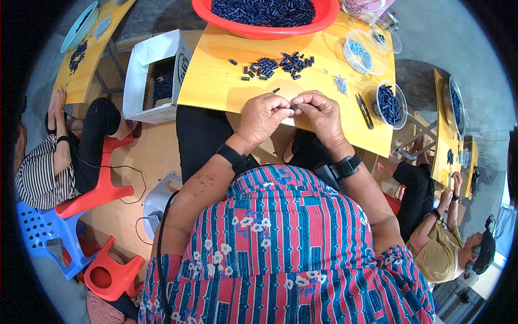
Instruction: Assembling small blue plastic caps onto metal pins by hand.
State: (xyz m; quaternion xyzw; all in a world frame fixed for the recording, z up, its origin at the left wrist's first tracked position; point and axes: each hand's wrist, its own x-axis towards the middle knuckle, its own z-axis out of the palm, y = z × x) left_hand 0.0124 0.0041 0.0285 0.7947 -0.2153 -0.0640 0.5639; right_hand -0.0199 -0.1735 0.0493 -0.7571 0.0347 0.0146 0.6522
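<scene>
My left hand [261,117] and my right hand [322,115] meet above the near edge of the yellow table [216,81]. Thumbs and forefingers of both pinch a tiny dark part [293,107], mostly hidden by the fingertips. A short dark piece [276,90] shows just beyond my left knuckles; whether it lies on the table or is held, I cannot tell. Farther off lie two small heaps of short dark-blue cylinders [263,68]. Right of them sits a little pile of tiny pale-blue or silvery bits [340,85]. A slim black tool [364,112] rests beside my right hand.
A red basin [270,32] full of dark cylinders stands at the back. Clear tubs hold pale-blue bits [358,55] and dark cylinders [389,105]. An open white carton [139,81] is left of the table. Co-workers sit on both sides; red stools [102,186] stand left.
</scene>
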